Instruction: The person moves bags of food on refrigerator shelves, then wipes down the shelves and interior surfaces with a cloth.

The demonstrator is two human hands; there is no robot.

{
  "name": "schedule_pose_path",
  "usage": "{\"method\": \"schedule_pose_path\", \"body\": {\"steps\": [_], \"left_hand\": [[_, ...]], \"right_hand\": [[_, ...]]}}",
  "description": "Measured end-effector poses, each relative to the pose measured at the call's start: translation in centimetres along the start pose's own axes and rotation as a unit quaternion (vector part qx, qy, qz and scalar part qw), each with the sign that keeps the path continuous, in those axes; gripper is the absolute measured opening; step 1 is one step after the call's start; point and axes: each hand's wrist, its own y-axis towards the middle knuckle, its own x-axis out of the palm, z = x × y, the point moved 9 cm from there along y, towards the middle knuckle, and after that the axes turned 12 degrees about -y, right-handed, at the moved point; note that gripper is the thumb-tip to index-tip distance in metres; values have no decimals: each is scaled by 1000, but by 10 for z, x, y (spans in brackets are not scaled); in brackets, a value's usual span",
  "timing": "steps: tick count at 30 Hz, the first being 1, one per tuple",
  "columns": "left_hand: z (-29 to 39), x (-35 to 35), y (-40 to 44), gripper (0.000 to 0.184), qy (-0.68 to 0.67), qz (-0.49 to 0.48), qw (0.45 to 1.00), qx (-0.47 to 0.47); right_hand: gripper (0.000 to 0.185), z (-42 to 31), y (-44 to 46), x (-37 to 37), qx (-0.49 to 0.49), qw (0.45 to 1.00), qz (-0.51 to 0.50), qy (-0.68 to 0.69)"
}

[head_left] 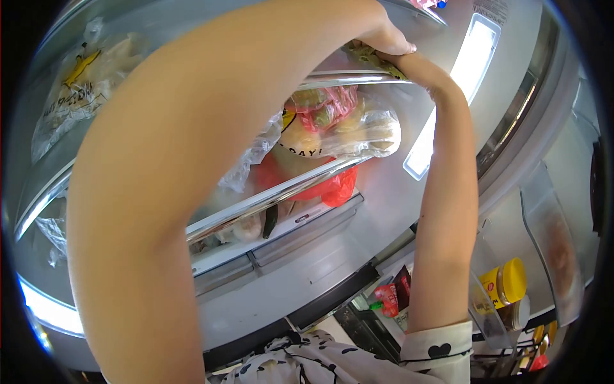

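Note:
Both of my bare arms reach up into an open, lit refrigerator. My left hand [388, 36] is at the upper middle, beside a bundle of green leaves [371, 59] on the upper shelf. Close against it, my right hand [419, 68] lies at the right end of the same leaves. The fingers of both hands are mostly hidden, so their grip cannot be made out. Below the hands, clear and pink plastic bags [326, 118] rest on the shelf under a metal-edged shelf.
A clear bag with printing [80, 89] lies on the left. A red bag [339, 187] shows near the lower shelf edge [275, 195]. The right door holds a yellow-lidded jar [513, 280] and red packets [387, 299]. A light strip [476, 57] glows at the right.

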Motion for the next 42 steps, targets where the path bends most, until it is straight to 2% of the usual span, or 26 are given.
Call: {"method": "schedule_pose_path", "body": {"steps": [3, 4, 7, 9, 12, 13, 16, 19, 21, 23, 30, 32, 35, 38, 42], "left_hand": [[9, 5, -18, 70, 37, -46, 998, -7], [12, 8, -28, 71, 47, -61, 997, -10], [27, 0, -77, 69, 29, -22, 999, 0], [37, -6, -115, 66, 88, -19, 996, -9], [27, -9, -123, 60, 128, -23, 991, -39], [20, -10, -121, 58, 131, -25, 990, -51], [14, -11, -132, 53, 167, -30, 985, 5], [9, -20, -163, 49, 230, -14, 972, -35], [8, -24, -192, 48, 210, -14, 977, -27], [10, -27, -213, 47, 210, -14, 976, -56], [6, -48, -289, 51, 199, -11, 938, -284], [2, -52, -305, 52, 163, -12, 941, -295], [-4, -59, -328, 52, 125, -10, 957, -261], [4, -59, -348, 50, 161, -7, 938, -307], [0, -60, -375, 49, 171, 45, 908, -380]], "right_hand": [[50, 7, 6, 4, -51, 993, 98, 38], [49, 2, 0, 4, -48, 993, 100, 39], [48, -13, -17, 8, -39, 993, 112, 27], [48, -23, -22, 10, -31, 991, 131, 4], [50, -42, -30, 15, -36, 991, 126, 5], [50, -50, -33, 16, -50, 990, 132, 1], [50, -76, -42, 20, -83, 986, 145, -14], [49, -106, -57, 23, -114, 981, 156, -26], [49, -126, -67, 25, -152, 972, 177, -18], [47, -147, -73, 30, -167, 975, 143, -14], [45, -226, -85, 50, -295, 951, 94, 1], [47, -246, -93, 51, -327, 939, 105, 11], [47, -273, -96, 58, -349, 933, 76, -47], [47, -296, -99, 64, -364, 925, 72, -85], [45, -322, -114, 69, -364, 928, 9, -75]]}}
